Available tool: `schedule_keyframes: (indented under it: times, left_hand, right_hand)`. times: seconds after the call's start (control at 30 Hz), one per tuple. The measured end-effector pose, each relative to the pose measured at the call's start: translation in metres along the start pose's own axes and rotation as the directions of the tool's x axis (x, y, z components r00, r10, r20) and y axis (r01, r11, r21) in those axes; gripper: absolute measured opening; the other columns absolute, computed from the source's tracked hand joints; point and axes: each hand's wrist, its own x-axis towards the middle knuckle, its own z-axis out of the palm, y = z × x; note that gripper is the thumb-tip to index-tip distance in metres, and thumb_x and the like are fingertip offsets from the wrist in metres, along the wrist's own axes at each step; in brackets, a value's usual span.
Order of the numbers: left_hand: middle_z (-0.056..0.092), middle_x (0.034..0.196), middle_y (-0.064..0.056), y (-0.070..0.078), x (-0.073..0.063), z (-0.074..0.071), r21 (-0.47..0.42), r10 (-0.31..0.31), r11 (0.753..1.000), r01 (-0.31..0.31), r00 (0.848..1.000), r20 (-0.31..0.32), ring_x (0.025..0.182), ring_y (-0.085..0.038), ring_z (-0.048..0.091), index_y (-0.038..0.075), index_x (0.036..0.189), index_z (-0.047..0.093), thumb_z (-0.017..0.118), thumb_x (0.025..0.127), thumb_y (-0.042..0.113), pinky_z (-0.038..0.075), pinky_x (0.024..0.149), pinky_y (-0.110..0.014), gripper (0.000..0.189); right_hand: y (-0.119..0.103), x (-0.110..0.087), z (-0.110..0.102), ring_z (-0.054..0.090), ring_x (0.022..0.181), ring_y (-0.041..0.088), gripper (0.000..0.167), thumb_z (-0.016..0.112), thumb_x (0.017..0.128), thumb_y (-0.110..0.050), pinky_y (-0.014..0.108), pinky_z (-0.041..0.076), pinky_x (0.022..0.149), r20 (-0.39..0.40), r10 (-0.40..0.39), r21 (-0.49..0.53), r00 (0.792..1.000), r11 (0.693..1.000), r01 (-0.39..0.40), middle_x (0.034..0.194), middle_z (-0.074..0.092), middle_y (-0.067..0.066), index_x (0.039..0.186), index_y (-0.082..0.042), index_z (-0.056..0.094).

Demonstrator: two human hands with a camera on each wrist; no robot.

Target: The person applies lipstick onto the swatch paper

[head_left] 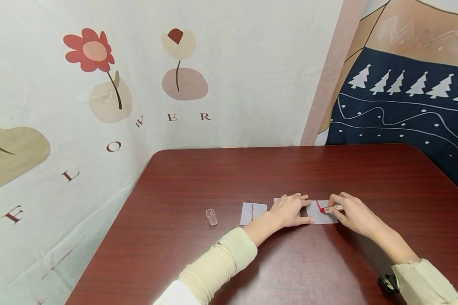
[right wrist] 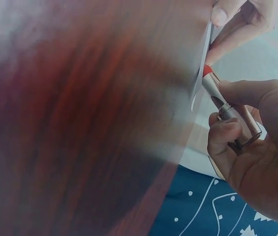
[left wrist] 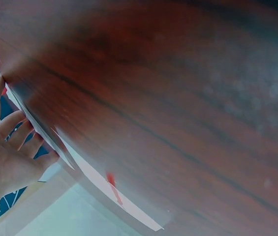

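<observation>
My right hand [head_left: 351, 212] pinches a lipstick [right wrist: 212, 86], a metallic tube with a red tip. That tip meets the right white card [head_left: 322, 218], where a short slanted red stroke [head_left: 318, 204] shows. My left hand [head_left: 290, 210] lies with spread fingers over the middle white card [head_left: 275, 199], hiding most of it. Its thumb and fingertips reach the left edge of the right card. Left of that hand, another white card [head_left: 245, 215] bears a wavy red line [head_left: 252, 212]. In the left wrist view the left hand [left wrist: 11, 152] has its fingers stretched out along the cards.
A small clear plastic cap [head_left: 211, 217] is on the dark red-brown table [head_left: 213, 178], left of the cards. Behind the table hang a white cloth with flowers [head_left: 252, 76] and a dark blue one with white trees [head_left: 404, 110]. A black wristband [head_left: 388, 284] sits at the right sleeve.
</observation>
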Motion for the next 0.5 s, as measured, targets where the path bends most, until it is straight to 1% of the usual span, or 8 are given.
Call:
schedule_keyframes:
  times: [0.5]
  left_hand:
    - [0.041,0.141,0.014,0.0012,-0.0010,-0.0001,0.020,0.008,1.000,-0.008,1.000,-0.013,0.131,-0.005,0.032,0.028,0.136,0.050,0.057,0.084,0.058,0.028,0.106,-0.033,0.061]
  right_hand:
    - [-0.0020,-0.0052,0.0009,0.039,0.061,0.007,0.022,0.073,0.076,-0.001,0.025,0.037,0.053,-0.024,-0.022,-0.004,0.999,1.000,0.022,0.074,0.048,-0.006,0.081,-0.014,0.056]
